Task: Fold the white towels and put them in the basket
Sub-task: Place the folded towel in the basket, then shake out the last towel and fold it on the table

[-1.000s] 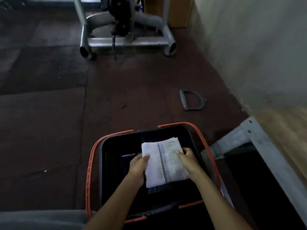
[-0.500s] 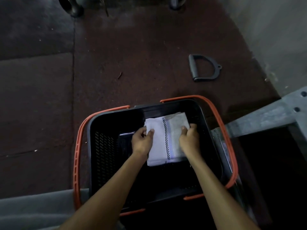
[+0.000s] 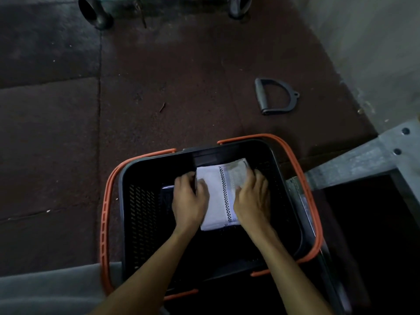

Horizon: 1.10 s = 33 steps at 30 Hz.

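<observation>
Grey D-handle (image 3: 261, 96) beyond basket (image 3: 141, 214), metal frame (image 3: 363, 160) beside basket

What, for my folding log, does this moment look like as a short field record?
towel: folded white towel, checked stripe, inside the basket
basket: black, orange handles
left hand: holds towel's left edge
right hand: holds towel's right edge
floor: D-shaped handle lies beyond the basket
</observation>
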Motion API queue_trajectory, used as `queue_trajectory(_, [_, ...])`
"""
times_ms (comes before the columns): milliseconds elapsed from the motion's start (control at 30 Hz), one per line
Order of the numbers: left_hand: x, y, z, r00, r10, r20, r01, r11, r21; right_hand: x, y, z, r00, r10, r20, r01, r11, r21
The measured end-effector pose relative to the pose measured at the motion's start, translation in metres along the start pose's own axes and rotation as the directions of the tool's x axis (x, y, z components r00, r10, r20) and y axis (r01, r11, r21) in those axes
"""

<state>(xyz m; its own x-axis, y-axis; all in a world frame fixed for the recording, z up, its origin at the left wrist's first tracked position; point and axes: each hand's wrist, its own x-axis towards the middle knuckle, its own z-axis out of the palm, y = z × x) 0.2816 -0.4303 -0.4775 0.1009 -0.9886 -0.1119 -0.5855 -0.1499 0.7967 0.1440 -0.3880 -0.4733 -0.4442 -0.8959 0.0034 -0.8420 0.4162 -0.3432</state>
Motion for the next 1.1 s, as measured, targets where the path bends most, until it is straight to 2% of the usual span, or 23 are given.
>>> queue_trajectory(33, [-0.005, -0.003, -0.003, 0.982, 0.191, 0.013, -0.191, 0.977, 0.094, -0.007, 0.001, -0.001, 0.992, -0.126, -0.029, 0.123, 0.987, -0.101])
queue_trajectory(67, [-0.01, -0.009, -0.004, 0.935, 0.343, 0.09, -0.354, 0.915, 0.193, -0.012, 0.002, -0.002, 0.974, -0.225, -0.014, 0.219, 0.961, -0.166])
queue_trajectory(100, [-0.014, -0.014, -0.002, 0.883, 0.42, 0.21, -0.466, 0.84, 0.279, -0.014, 0.007, 0.0, 0.957, -0.288, 0.016, 0.285, 0.935, -0.212])
queue_trajectory(133, [-0.017, -0.017, 0.001, 0.847, 0.413, 0.335, -0.519, 0.78, 0.351, -0.011, 0.011, 0.001, 0.952, -0.299, 0.074, 0.308, 0.922, -0.235])
queue_trajectory(200, [-0.017, -0.018, 0.007, 0.82, 0.279, 0.5, -0.525, 0.715, 0.462, 0.0, 0.018, 0.005, 0.945, -0.254, 0.206, 0.299, 0.927, -0.227])
queue_trajectory(267, [-0.012, -0.019, 0.014, 0.818, 0.185, 0.544, -0.508, 0.677, 0.533, 0.014, 0.024, 0.013, 0.913, -0.203, 0.355, 0.285, 0.938, -0.195])
queue_trajectory(333, [-0.006, -0.02, 0.018, 0.815, 0.155, 0.558, -0.513, 0.639, 0.572, 0.023, 0.026, 0.02, 0.867, -0.131, 0.48, 0.241, 0.954, -0.176])
queue_trajectory(467, [0.0, -0.017, 0.019, 0.796, 0.055, 0.603, -0.489, 0.645, 0.587, 0.027, 0.018, 0.019, 0.855, -0.077, 0.513, 0.212, 0.954, -0.212])
queue_trajectory(533, [0.004, -0.005, 0.017, 0.774, -0.006, 0.633, -0.478, 0.65, 0.591, 0.028, 0.014, 0.007, 0.855, -0.083, 0.512, 0.22, 0.952, -0.213])
queue_trajectory(567, [0.005, 0.004, 0.015, 0.773, 0.006, 0.635, -0.486, 0.648, 0.586, 0.027, 0.011, -0.001, 0.859, -0.095, 0.503, 0.225, 0.953, -0.203])
queue_trajectory(667, [0.003, 0.037, -0.005, 0.798, 0.143, 0.586, -0.541, 0.6, 0.59, 0.018, 0.0, -0.04, 0.881, -0.125, 0.457, 0.205, 0.97, -0.131])
queue_trajectory(767, [0.002, 0.085, -0.036, 0.772, 0.249, 0.585, -0.609, 0.553, 0.568, 0.007, -0.005, -0.101, 0.901, -0.097, 0.422, 0.118, 0.993, -0.025])
queue_trajectory(900, [-0.015, 0.157, -0.086, 0.731, 0.375, 0.57, -0.67, 0.55, 0.498, -0.012, -0.005, -0.197, 0.947, -0.063, 0.315, 0.039, 0.996, 0.082])
queue_trajectory(1100, [-0.087, 0.247, -0.138, 0.573, 0.576, 0.583, -0.819, 0.44, 0.369, -0.075, 0.001, -0.328, 0.995, 0.058, 0.083, -0.067, 0.992, 0.106])
